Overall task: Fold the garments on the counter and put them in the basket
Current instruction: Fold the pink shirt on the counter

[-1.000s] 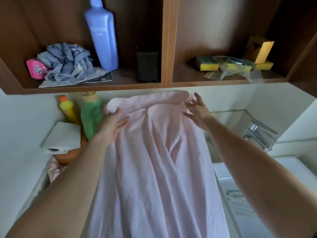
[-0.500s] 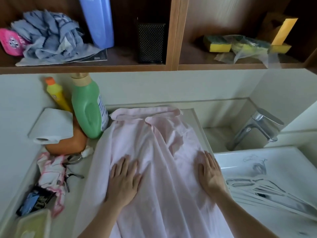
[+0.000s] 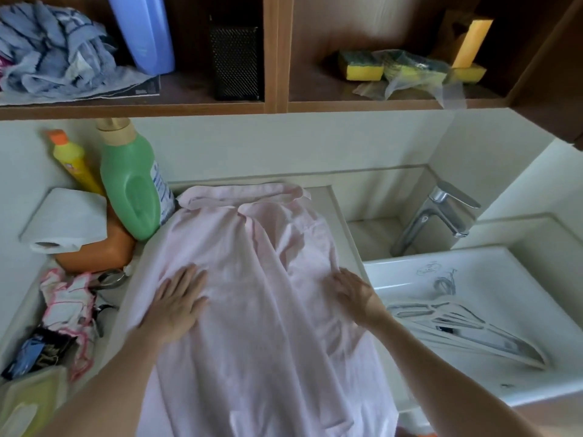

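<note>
A pale pink shirt [image 3: 262,310] lies spread on the white counter [image 3: 339,212], collar toward the back wall and hem hanging over the front edge. My left hand [image 3: 176,301] presses flat on its left half with fingers straight. On the shirt's right edge, beside the sink, my right hand [image 3: 353,293] rests flat. No basket is in view.
A green bottle [image 3: 132,190], a yellow bottle [image 3: 71,164], a paper roll [image 3: 64,220] on an orange jug and a pink-and-white cloth [image 3: 67,307] crowd the counter's left. The sink [image 3: 492,269] on the right holds white hangers [image 3: 467,332], with a tap [image 3: 438,219] behind. Shelves hang overhead.
A second ago both hands held the shirt up by its shoulders. It was laid on the counter, and my hands have since stayed flat on it, barely moving.
</note>
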`<action>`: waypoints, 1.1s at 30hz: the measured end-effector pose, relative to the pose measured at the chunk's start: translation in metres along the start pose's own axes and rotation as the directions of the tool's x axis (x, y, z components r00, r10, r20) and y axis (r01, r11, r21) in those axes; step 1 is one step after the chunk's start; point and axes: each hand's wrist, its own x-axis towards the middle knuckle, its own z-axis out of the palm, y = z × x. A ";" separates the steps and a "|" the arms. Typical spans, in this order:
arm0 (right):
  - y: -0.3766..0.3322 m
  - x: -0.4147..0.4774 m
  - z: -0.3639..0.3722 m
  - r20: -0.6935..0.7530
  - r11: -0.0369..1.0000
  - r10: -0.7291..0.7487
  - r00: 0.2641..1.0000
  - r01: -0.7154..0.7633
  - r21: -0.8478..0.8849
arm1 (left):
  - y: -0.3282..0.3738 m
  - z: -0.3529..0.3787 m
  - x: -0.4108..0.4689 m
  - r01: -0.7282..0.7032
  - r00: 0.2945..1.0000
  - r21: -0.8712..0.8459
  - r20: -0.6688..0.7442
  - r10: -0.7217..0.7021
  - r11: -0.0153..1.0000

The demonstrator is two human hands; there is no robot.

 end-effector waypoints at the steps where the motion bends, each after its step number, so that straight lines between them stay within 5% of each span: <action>1: -0.003 -0.007 -0.008 0.024 0.999 0.016 1.000 -0.017 0.032 | 0.001 -0.004 0.007 0.046 0.998 -0.008 0.037 -0.045 0.999; 4: -0.014 -0.038 -0.021 0.159 0.990 0.131 0.979 -0.139 0.037 | 0.064 -0.022 0.009 0.075 0.995 -0.178 -0.051 -0.086 0.981; 7: -0.017 -0.050 -0.025 0.306 0.986 0.145 0.941 -0.162 0.033 | 0.141 -0.021 -0.021 -0.061 0.989 -0.418 -0.151 -0.003 0.906; 10: 0.004 -0.039 -0.048 0.044 0.967 0.214 0.976 -0.218 0.134 | 0.168 0.005 -0.058 -0.200 0.980 -0.222 -0.021 0.200 0.954; 13: 0.027 -0.041 -0.071 -0.163 0.950 0.313 0.936 -0.309 0.052 | 0.154 0.012 -0.057 -0.228 0.974 -0.134 -0.014 0.228 0.965; 15: 0.022 -0.049 -0.070 -0.191 0.954 0.235 0.953 -0.264 -0.141 | 0.152 0.006 -0.049 -0.170 0.983 -0.200 0.039 0.181 0.965; 17: 0.004 -0.059 -0.059 -0.179 0.990 0.055 0.982 -0.077 -0.121 | 0.157 0.001 -0.051 -0.089 0.994 -0.295 0.031 0.102 0.951; 19: -0.018 -0.073 -0.046 -0.093 0.985 -0.168 0.981 0.165 -0.044 | 0.167 -0.003 -0.068 -0.112 0.992 -0.407 -0.091 0.082 0.907; 21: -0.039 -0.094 -0.037 0.167 0.942 -0.327 0.930 0.307 0.132 | 0.180 -0.007 -0.096 -0.163 0.980 -0.487 -0.179 0.084 0.858; 23: -0.054 -0.118 -0.024 0.502 0.912 -0.402 0.766 0.383 0.146 | 0.193 -0.015 -0.128 -0.122 0.986 -0.548 -0.161 0.038 0.827; 25: -0.052 -0.132 -0.004 0.595 0.834 -0.436 0.675 0.551 -0.015 | 0.204 -0.017 -0.155 -0.113 0.989 -0.577 -0.145 0.034 0.809; 30: -0.041 -0.151 0.020 0.393 0.822 -0.512 0.764 0.568 -0.033 | 0.224 0.000 -0.212 -0.172 0.977 -0.271 0.076 0.199 0.947; 33: -0.047 -0.166 0.019 0.103 0.853 -0.521 0.847 0.522 0.017 | 0.217 0.010 -0.227 -0.119 0.981 -0.284 -0.181 0.068 0.952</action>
